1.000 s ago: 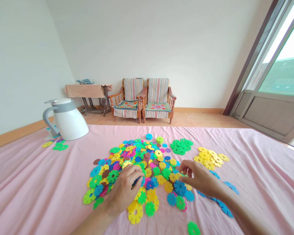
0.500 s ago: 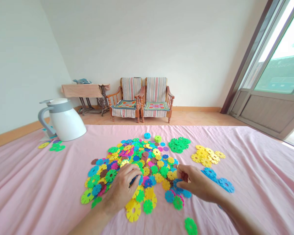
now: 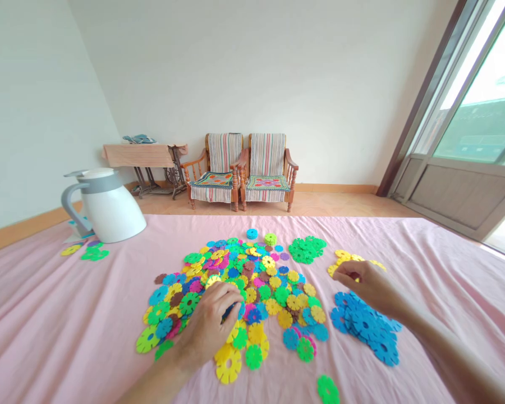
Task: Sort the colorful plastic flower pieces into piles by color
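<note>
A large heap of flat plastic snowflake discs (image 3: 235, 286) in many colours covers the middle of the pink bedsheet (image 3: 59, 314). My left hand (image 3: 206, 325) rests on the heap's near side, its fingers closed on a blue disc (image 3: 231, 312) that shows only in part. My right hand (image 3: 368, 286) hangs to the right of the heap, over a small pile of yellow discs (image 3: 345, 259) and just beyond a heap of blue discs (image 3: 364, 328). Whether those fingers hold anything is hidden.
A pile of green discs (image 3: 307, 249) lies behind the main heap. A white and grey jug (image 3: 107, 205) stands at the sheet's far left, near a few loose discs (image 3: 93, 253). Beyond the sheet are two wooden armchairs (image 3: 244, 168), a covered table (image 3: 143, 163), and a glass door (image 3: 467, 123).
My right hand has moved right and away, from the heap's edge to above the yellow pile. Blue discs now form a heap at right. My left hand has barely moved.
</note>
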Demonstrator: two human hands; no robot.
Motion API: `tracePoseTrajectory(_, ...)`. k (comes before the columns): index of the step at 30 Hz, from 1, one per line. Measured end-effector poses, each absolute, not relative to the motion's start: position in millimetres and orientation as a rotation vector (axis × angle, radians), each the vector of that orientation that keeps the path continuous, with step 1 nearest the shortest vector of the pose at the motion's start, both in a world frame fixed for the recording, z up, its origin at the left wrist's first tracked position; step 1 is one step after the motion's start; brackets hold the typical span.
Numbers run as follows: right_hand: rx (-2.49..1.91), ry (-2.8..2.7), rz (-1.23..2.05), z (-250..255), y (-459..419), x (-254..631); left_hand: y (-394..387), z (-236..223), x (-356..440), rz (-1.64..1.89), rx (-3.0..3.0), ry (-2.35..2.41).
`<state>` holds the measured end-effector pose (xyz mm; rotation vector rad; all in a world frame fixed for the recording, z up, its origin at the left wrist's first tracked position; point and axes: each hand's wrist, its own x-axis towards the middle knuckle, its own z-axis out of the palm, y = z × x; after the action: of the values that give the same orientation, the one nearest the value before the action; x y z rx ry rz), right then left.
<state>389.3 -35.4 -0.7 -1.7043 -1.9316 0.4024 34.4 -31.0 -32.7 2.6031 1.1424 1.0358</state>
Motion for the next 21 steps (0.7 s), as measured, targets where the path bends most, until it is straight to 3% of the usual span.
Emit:
tracePoseTrajectory(7, -1.74, -2.255, 0.06, -6, 20, 321, -34, -32, 33, 1.067, 2.601, 1.139)
tracePoseTrajectory(21, -1.803, -2.438, 0.069, -17, 71, 279, -36, -32, 32, 1.017, 2.587, 1.161)
